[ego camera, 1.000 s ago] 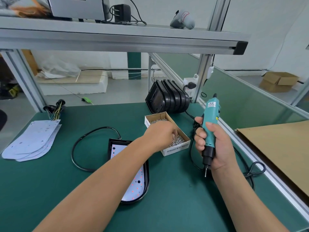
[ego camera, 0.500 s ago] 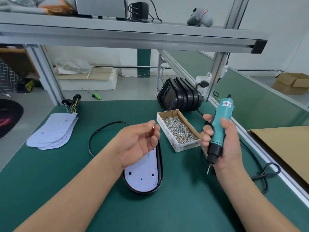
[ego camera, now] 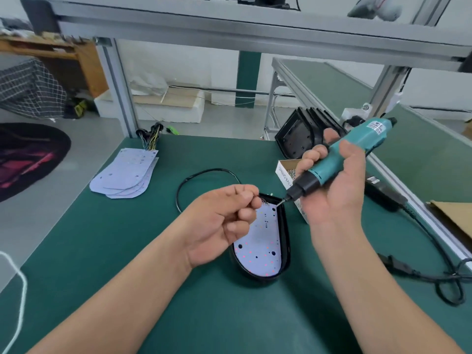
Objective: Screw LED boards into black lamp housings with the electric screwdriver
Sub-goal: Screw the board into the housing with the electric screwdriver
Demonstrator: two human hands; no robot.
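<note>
A black lamp housing [ego camera: 284, 233] lies on the green bench with a white LED board [ego camera: 260, 249] seated in it. My left hand [ego camera: 219, 223] hovers over the housing's far left part, fingers curled and pinching small screws [ego camera: 260, 200]. My right hand [ego camera: 334, 185] grips the teal electric screwdriver [ego camera: 342, 157], tilted down to the left. Its bit tip [ego camera: 278, 203] sits just right of my left fingertips, above the board's far end. The screw box [ego camera: 286, 172] is mostly hidden behind my right hand.
A stack of spare LED boards [ego camera: 125, 175] lies at far left, wire bundles [ego camera: 150, 136] behind it. Several black housings [ego camera: 304, 136] stand stacked at the back. The screwdriver's cable [ego camera: 434, 251] loops at right; a black lead [ego camera: 204, 175] curves behind the housing. Cardboard [ego camera: 454, 215] lies at right.
My left hand left the screw box with screws and came over the housing. My right hand tipped the screwdriver from upright to slanting, bringing its bit to my left fingertips.
</note>
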